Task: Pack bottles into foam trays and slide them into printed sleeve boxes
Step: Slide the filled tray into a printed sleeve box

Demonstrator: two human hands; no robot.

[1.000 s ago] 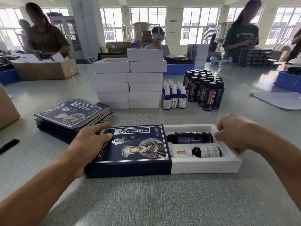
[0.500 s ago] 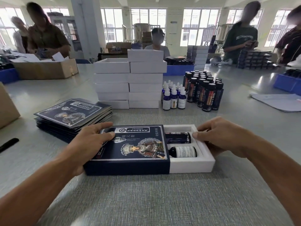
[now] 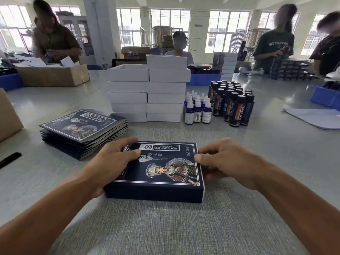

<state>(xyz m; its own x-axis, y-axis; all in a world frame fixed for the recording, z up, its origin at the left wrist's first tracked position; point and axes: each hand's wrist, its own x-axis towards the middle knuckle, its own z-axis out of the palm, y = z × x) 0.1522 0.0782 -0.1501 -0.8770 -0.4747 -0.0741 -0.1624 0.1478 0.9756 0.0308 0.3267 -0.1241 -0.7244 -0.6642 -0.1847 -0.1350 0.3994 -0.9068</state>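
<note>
1. The sleeve (image 3: 156, 168) sits flat on the surface (image 3: 184, 227) right in front of us, printed face up. No white tray showing at its right end from here, so we'd say the tray is all the way in, bottles hidden inside.

2. Our left hand (image 3: 112, 161) lies on the sleeve's left end, fingers (image 3: 128, 142) spread loosely over the top corner, thumb resting on the print. It's bracing, not gripping.

3. Our right hand (image 3: 226, 161) is up against the sleeve's right end, fingers (image 3: 207, 150) curled and close together, thumb tip touching the top edge. Pressing, not pinching anything.

4. Step in hand, as we read it: the tail end of the slide-in, squaring up this box. This one looks about done.

5. Next move probably means letting go with both hands, setting this box aside, then grabbing a fresh tray. We can't tell where finished boxes go for us; the far stacks (image 3: 290, 69) look like other people's.

6. Supplies just behind: flat sleeves (image 3: 82, 129) piled to the left, trays (image 3: 147, 89) stacked in two columns dead ahead, droppers (image 3: 196, 107) just beside them, dark bottles (image 3: 231, 103) clustered right of those.

7. Further out: a pen (image 3: 10, 159) near the left edge, a carton (image 3: 53, 74) at far left, papers (image 3: 312, 116) on the right, blue bins (image 3: 325, 96) beyond. Other people stand working around the far side.
</note>
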